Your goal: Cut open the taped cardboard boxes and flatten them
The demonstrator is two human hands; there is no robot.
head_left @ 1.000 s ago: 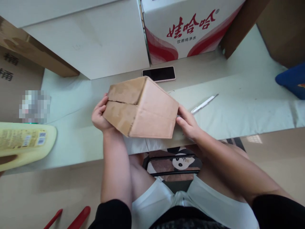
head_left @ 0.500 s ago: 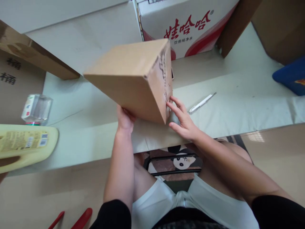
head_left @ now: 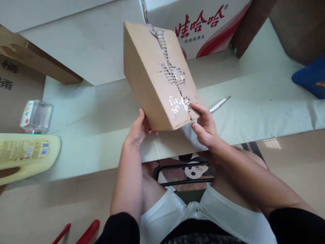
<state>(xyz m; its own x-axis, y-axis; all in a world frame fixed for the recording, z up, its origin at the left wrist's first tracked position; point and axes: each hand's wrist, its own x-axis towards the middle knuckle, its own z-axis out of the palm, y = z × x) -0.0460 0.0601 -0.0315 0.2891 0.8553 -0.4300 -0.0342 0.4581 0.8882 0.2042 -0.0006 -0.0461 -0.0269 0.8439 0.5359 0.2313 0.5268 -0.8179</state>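
Both hands grip one cardboard box point(head_left: 157, 73) tilted above the tabletop point(head_left: 254, 112), taped seam up: left hand point(head_left: 138, 128) fingers under its lower edge, right hand point(head_left: 205, 127) pinching its near corner.

Packing room: stacked cartons point(head_left: 203, 27)

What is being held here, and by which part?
A cardboard box, tilted up off the table: the left hand grips its near bottom edge, the right hand its near right corner by the taped seam.
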